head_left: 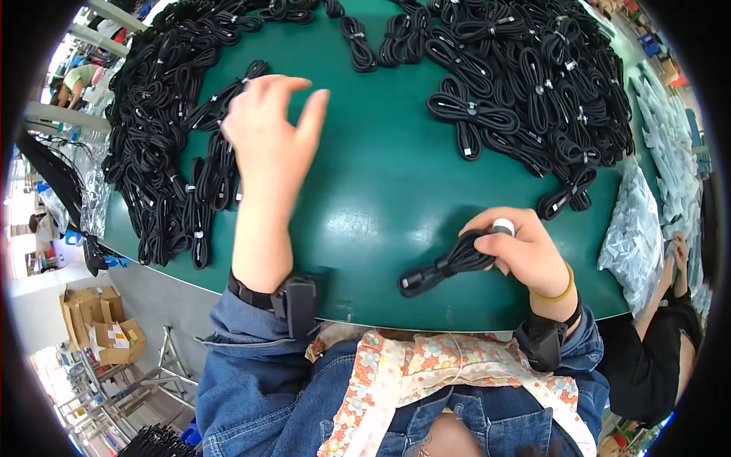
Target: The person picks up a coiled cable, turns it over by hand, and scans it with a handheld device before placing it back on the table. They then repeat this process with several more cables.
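Single head-worn fisheye view, straight down, close over the green table (pixel 365 190).

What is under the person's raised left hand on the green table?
Under the left hand lie black bundled cables on the green table. The palm and wrist cover some bundles, so whether the fingers touch any cannot be seen.

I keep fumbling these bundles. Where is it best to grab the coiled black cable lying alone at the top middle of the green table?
Probably at the tied middle of the coiled black cable, pinching across the waist from above: the strap narrows it there, and bare green table flanks both sides.
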A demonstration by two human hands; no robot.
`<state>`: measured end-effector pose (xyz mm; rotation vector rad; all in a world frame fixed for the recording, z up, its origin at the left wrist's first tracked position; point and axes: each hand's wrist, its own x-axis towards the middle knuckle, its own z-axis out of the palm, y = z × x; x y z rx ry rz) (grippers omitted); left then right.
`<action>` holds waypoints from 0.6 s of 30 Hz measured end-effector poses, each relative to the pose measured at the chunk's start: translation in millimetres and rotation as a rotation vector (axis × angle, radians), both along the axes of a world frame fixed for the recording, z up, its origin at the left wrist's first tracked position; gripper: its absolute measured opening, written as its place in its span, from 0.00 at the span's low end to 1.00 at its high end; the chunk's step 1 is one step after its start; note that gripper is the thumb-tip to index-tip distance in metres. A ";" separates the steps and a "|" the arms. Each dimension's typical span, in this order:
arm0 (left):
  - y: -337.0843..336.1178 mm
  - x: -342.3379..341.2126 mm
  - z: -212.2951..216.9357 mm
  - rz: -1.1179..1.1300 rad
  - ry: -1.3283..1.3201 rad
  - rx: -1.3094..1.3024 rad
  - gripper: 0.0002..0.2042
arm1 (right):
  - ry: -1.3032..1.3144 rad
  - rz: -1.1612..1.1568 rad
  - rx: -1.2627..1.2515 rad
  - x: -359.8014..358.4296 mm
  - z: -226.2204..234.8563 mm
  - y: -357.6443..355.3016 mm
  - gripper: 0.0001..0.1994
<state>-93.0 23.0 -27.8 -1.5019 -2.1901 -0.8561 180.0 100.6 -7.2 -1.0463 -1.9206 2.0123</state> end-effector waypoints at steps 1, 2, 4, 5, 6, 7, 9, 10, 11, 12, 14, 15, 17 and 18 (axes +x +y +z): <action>-3.1 -8.4 1.7 0.206 0.168 -0.028 0.15 | 0.001 -0.073 0.002 1.1 0.2 1.4 0.15; -5.7 -13.5 1.1 0.208 0.169 -0.024 0.15 | -0.003 -0.148 0.000 2.7 0.6 2.5 0.15; -8.4 -21.0 -1.8 0.447 0.087 -0.286 0.16 | 0.331 -0.387 -0.075 2.3 7.9 12.2 0.16; -12.7 -24.5 -3.1 0.574 0.046 -0.423 0.16 | 0.667 -0.616 -0.163 0.5 9.6 14.5 0.17; -15.8 -28.0 -4.6 0.580 0.047 -0.426 0.16 | 0.667 -0.612 -0.168 -0.5 9.5 13.7 0.17; -17.9 -31.4 -6.0 0.565 0.070 -0.420 0.16 | 0.684 -0.615 -0.187 -1.5 9.5 12.5 0.17; -21.7 -35.6 -5.5 0.531 0.117 -0.408 0.16 | 0.721 -0.624 -0.224 -2.6 10.1 9.7 0.18; -19.3 -34.9 -4.3 0.524 0.117 -0.408 0.16 | 0.720 -0.631 -0.221 -1.1 8.2 9.6 0.18; -17.2 -33.8 -0.6 0.427 -0.008 -0.321 0.15 | 0.645 -0.559 -0.155 0.5 4.9 9.1 0.18; -15.3 -32.3 4.3 0.329 -0.132 -0.233 0.14 | 0.569 -0.487 -0.090 2.2 1.5 8.4 0.19; -12.0 -24.9 12.2 0.217 -0.255 -0.146 0.13 | 0.493 -0.427 -0.022 4.3 -1.0 7.2 0.19; -8.5 -13.6 11.3 0.044 -0.578 -0.035 0.12 | 0.455 -0.401 0.020 5.4 -2.9 7.6 0.20; -4.8 11.4 11.4 -0.302 -1.212 0.188 0.10 | 0.381 -0.341 0.096 4.2 -5.9 8.2 0.21; -4.6 23.2 12.9 -0.312 -1.222 0.178 0.10 | 0.372 -0.354 0.096 2.6 -5.3 7.2 0.21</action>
